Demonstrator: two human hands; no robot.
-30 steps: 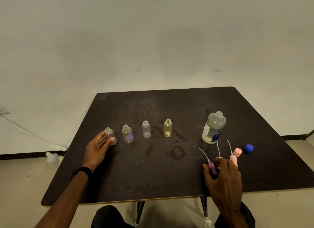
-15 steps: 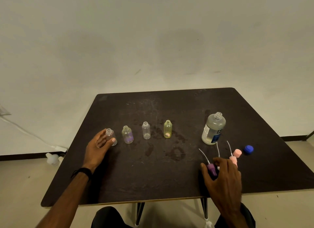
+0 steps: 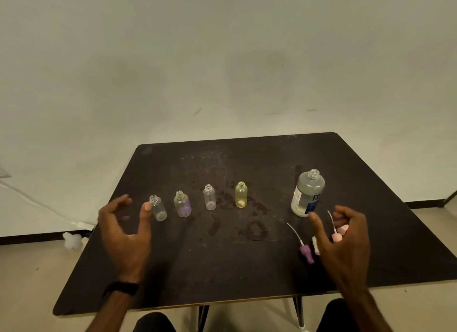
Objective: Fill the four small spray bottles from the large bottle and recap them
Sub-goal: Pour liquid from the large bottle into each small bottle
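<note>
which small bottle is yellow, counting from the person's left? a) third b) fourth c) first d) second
b) the yellow bottle is last in the row, nearest the large bottle.

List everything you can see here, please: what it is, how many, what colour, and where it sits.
Dark square table: one, blackish-brown, centre.
Small open plastic spray bottles: four, in a row on the table: clear, clear with purple tint, clear, yellow.
Large open clear plastic bottle with blue-and-white label: one, right of the row.
Spray tops with thin dip tubes: purple, white, pink, near right of table; part hidden by the hand.
White object on floor: one, left of table; too blurred to identify.
White cable: one, left floor.
Black wristband: one, left wrist.
Left hand: open, beside leftmost bottle.
Right hand: open, above the tops.
</note>
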